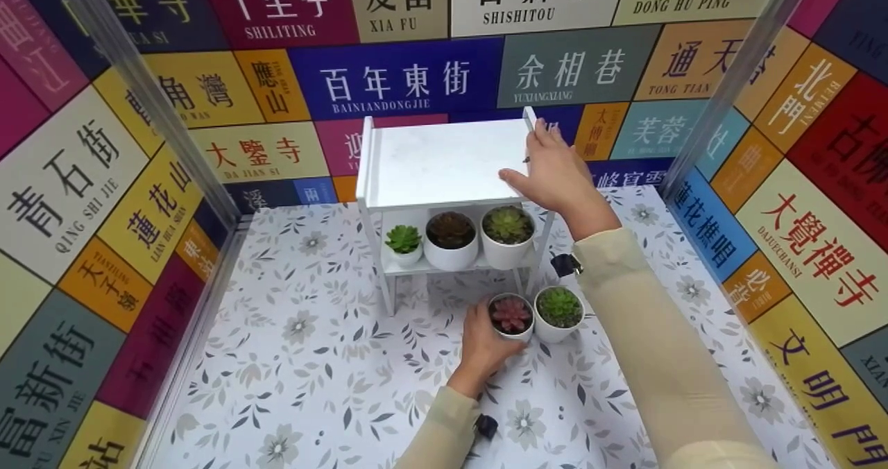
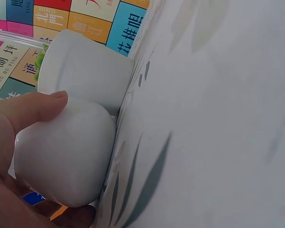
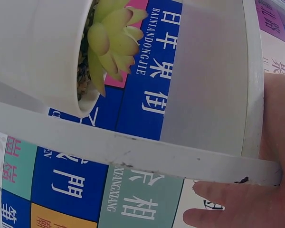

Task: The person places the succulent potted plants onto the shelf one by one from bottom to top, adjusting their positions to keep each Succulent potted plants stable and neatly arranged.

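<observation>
Tan sleeve (image 1: 666,344) nearest; spread right hand (image 1: 555,174) likely steadies shelf (image 1: 451,160); left hand (image 1: 481,347) holds potted red plant (image 1: 512,315); gentle lifting may follow.

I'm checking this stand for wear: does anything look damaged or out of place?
Yes: dark marks on the white stand's post, in the right-wrist view, show up against its pale surface; I can't tell chips from dirt. The potted plants look upright, with no visible spill.

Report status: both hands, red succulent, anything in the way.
Left hand grips potted red succulent, on patterned tabletop. Right hand holds right side of white shelf. Possible obstacle: potted green succulent, close right of red.
</observation>
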A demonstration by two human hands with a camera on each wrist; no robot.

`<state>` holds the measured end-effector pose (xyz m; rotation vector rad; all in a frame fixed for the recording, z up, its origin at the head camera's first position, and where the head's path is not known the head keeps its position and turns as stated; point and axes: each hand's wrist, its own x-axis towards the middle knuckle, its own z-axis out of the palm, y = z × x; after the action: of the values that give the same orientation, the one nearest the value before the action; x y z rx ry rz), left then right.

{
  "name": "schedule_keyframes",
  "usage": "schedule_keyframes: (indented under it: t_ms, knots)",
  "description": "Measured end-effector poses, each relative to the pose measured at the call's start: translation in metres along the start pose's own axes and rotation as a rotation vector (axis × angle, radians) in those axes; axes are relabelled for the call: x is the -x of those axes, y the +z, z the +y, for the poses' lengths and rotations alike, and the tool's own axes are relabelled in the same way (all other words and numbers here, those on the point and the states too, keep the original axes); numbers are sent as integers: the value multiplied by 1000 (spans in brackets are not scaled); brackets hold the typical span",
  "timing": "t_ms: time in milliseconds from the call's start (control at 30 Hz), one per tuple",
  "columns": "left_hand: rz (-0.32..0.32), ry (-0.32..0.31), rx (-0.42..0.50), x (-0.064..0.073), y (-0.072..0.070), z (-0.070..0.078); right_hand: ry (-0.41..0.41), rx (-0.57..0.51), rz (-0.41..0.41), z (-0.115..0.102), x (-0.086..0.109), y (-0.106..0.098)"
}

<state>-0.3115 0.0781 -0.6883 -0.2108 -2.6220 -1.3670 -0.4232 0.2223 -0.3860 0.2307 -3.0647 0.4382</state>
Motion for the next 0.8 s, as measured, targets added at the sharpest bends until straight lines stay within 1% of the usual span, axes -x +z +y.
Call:
schedule_keyframes:
  t_ms: [133, 267, 533, 633, 800]
  knots:
    - [-4, -3, 8, 0, -1, 0, -8, 8, 1, 0, 0, -1]
    - [6, 3, 1, 1, -1, -1, -11, 10, 0, 0, 0, 0]
    - [8, -11, 12, 2, 0, -1, -6, -2, 3, 1, 1, 1]
    - [5, -13, 10, 3, -1, 0, -4, 1, 8, 2, 0, 1]
    - [1, 4, 15, 7, -6, 5, -15, 15, 15, 3, -1, 2]
